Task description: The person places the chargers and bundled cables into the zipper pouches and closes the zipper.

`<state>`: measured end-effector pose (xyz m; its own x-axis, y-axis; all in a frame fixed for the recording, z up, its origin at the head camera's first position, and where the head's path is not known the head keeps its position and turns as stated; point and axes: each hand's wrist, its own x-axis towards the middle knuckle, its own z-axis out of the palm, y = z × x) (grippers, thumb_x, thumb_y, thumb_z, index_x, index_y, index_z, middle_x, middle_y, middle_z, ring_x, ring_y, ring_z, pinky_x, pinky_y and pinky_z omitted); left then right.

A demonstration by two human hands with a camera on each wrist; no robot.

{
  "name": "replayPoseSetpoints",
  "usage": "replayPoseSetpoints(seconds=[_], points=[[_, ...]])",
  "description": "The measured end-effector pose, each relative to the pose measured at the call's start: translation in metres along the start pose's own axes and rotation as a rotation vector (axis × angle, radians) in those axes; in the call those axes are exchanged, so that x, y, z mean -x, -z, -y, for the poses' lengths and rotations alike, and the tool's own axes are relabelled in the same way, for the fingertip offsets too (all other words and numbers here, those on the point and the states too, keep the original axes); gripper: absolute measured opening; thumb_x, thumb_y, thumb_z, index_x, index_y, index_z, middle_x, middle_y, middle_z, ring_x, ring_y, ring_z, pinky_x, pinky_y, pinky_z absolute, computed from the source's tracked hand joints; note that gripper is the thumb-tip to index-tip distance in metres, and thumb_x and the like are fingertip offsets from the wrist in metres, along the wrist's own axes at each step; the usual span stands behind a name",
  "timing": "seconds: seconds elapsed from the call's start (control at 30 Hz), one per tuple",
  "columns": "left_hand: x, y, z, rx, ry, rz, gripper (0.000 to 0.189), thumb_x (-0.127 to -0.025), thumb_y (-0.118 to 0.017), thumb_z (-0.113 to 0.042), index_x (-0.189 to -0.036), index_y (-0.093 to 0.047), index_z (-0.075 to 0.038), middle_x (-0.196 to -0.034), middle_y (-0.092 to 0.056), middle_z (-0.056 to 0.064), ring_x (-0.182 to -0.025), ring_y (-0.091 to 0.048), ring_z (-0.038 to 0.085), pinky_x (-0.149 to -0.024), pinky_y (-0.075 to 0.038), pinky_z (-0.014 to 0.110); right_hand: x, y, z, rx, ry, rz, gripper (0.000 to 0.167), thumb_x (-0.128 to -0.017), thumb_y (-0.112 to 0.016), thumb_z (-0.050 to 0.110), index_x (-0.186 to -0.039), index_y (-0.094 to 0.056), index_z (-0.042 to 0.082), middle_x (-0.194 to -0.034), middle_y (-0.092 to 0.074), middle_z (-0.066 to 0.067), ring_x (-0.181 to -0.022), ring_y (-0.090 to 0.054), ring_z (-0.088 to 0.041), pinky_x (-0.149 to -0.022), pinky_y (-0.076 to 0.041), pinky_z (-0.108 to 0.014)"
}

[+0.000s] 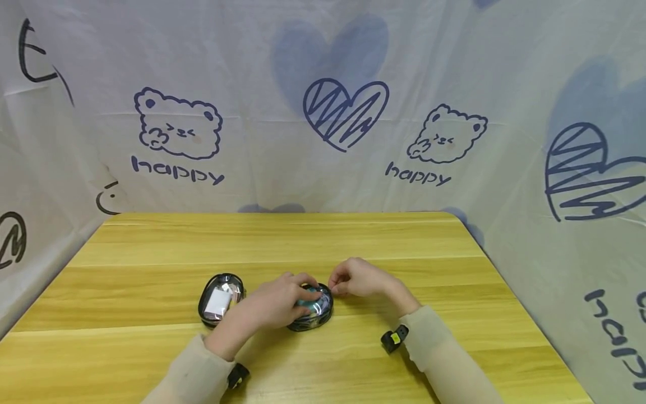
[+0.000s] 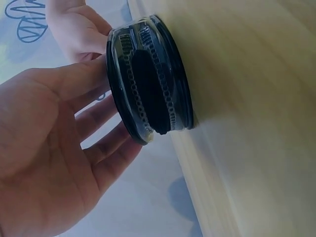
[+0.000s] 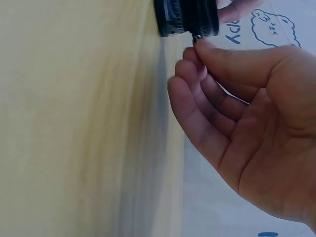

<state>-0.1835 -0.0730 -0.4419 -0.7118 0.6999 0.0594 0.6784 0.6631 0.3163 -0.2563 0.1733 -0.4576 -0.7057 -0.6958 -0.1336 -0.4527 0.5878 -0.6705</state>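
Note:
A small oval clear case (image 1: 319, 307) with black edging and a zip lies flat near the middle of the table; bluish contents show through its lid. My left hand (image 1: 280, 300) holds it from above, thumb and bent fingers spread over the lid. In the left wrist view, the zip's two rows of teeth and a dark band run along the case's side (image 2: 150, 91). At the right end, thumb and index finger of my right hand (image 1: 360, 278) pinch a small black zip pull (image 3: 196, 38). Its other fingers are curled loosely beneath.
Left of my left hand sits another clear case (image 1: 206, 289) with black edging, holding a white item (image 1: 218, 303) and other small pieces. Both stand on a wood-grain table (image 1: 353, 359). A printed white cloth (image 1: 262, 140) hangs behind and at the sides.

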Motion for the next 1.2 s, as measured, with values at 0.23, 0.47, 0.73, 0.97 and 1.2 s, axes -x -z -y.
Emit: replayPoseSetpoints(seconds=[0.23, 0.47, 0.73, 0.97, 1.2], points=[[0.0, -0.002, -0.001, 0.033, 0.041, 0.02, 0.037, -0.098, -0.074, -0.021, -0.134, -0.071, -0.011, -0.148, -0.058, 0.009, -0.132, -0.054, 0.044, -0.112, -0.045, 0.057, 0.005, 0.007, -0.003, -0.085, -0.007, 0.112, 0.007, -0.097, -0.07, 0.0, -0.094, -0.076, 0.003, -0.082, -0.071, -0.001, -0.07, -0.061, -0.008, -0.064, -0.055, -0.024], [0.001, -0.001, 0.001, 0.05, 0.051, 0.036, 0.039, -0.099, -0.073, -0.023, -0.136, -0.07, -0.012, -0.15, -0.056, 0.009, -0.134, -0.052, 0.042, -0.114, -0.043, 0.057, 0.007, 0.008, -0.002, -0.109, -0.033, 0.115, 0.007, -0.098, -0.069, 0.002, -0.095, -0.076, 0.002, -0.081, -0.071, -0.005, -0.069, -0.062, -0.012, -0.064, -0.055, -0.027], [0.001, 0.001, 0.001, 0.056, 0.051, 0.006, 0.037, -0.099, -0.074, -0.023, -0.134, -0.072, -0.011, -0.143, -0.059, 0.01, -0.129, -0.057, 0.038, -0.113, -0.045, 0.054, 0.005, 0.006, 0.001, -0.094, -0.061, 0.028, 0.01, -0.1, -0.067, 0.005, -0.094, -0.075, 0.005, -0.078, -0.069, -0.006, -0.066, -0.061, -0.017, -0.061, -0.052, -0.026], [-0.001, 0.002, 0.003, 0.062, 0.007, -0.03, 0.032, -0.095, -0.078, -0.021, -0.125, -0.077, -0.01, -0.133, -0.064, 0.009, -0.118, -0.064, 0.029, -0.095, -0.057, 0.042, 0.001, 0.0, 0.002, -0.045, -0.04, -0.035, 0.011, -0.101, -0.066, 0.005, -0.094, -0.075, 0.006, -0.075, -0.066, 0.0, -0.064, -0.057, -0.01, -0.059, -0.048, -0.024], [0.0, 0.002, 0.006, 0.074, -0.032, -0.014, 0.034, -0.094, -0.079, -0.02, -0.126, -0.076, -0.009, -0.139, -0.063, 0.01, -0.127, -0.06, 0.031, -0.104, -0.054, 0.045, -0.004, -0.005, 0.002, -0.028, -0.049, -0.074, 0.012, -0.101, -0.066, 0.004, -0.094, -0.075, 0.007, -0.078, -0.067, 0.001, -0.066, -0.058, -0.009, -0.062, -0.049, -0.023]])
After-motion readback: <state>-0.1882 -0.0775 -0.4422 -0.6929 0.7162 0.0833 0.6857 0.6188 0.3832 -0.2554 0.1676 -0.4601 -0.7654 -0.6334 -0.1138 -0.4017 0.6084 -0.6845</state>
